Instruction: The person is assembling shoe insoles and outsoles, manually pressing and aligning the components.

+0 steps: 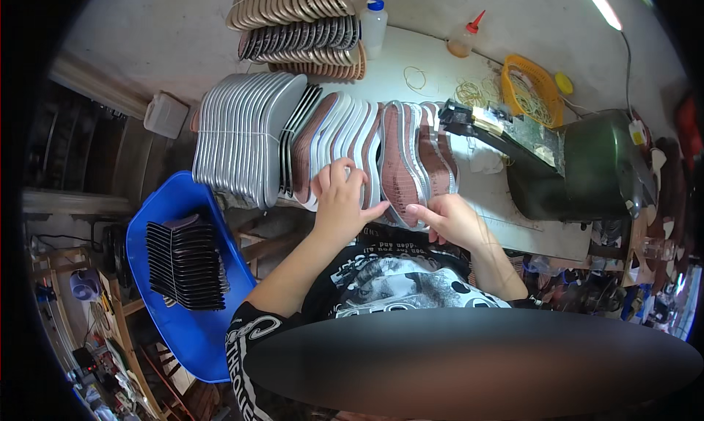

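A row of shoe soles with brown ribbed faces and white-grey edges stands on the table in front of me. My left hand [341, 199] rests over the left part of the row, fingers spread on the sole edges and thumb stretched toward the front brown sole [400, 179]. At that sole's near end is my right hand [452, 221], its thumb against the brown face and its other fingers curled, partly hidden. More brown soles [438, 160] lean just to the right. Left of the row stands a tied bundle of silver-grey soles [238, 142], with darker soles beside it.
A blue tub [165, 326] on the left holds a tied bundle of black soles [187, 265]. Stacked soles [297, 36], a blue-capped bottle [374, 28] and a red-tipped bottle [463, 39] are at the back. A yellow basket [506, 80] of bands and a dark green machine [587, 168] stand right.
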The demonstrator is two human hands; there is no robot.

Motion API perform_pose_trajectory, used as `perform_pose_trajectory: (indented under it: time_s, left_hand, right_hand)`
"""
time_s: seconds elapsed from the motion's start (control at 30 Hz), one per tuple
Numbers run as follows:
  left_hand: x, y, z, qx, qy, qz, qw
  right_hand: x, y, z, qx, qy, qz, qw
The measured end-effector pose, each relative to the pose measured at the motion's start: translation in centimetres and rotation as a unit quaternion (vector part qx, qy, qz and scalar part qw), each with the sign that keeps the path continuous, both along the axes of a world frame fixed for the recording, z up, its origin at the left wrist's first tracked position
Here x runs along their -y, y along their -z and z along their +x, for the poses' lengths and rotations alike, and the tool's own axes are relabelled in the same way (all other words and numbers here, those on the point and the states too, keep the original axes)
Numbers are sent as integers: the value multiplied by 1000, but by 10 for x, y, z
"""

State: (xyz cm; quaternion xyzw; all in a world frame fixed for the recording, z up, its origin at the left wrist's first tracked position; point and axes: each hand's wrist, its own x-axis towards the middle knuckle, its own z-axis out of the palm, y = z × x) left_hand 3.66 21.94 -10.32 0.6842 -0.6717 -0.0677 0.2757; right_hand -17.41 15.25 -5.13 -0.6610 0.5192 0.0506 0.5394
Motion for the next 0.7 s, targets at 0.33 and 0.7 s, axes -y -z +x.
perform_pose_trajectory:
  time_s: [0.33, 0.7]
  left_hand:
    - [-19, 9, -15, 83, 13, 51, 995]
    - [-8, 14, 1, -267, -11, -125, 955]
  right_hand:
    - [-4, 9, 22, 95, 1, -351, 931]
    - [-3, 36, 8, 119, 81, -322, 936]
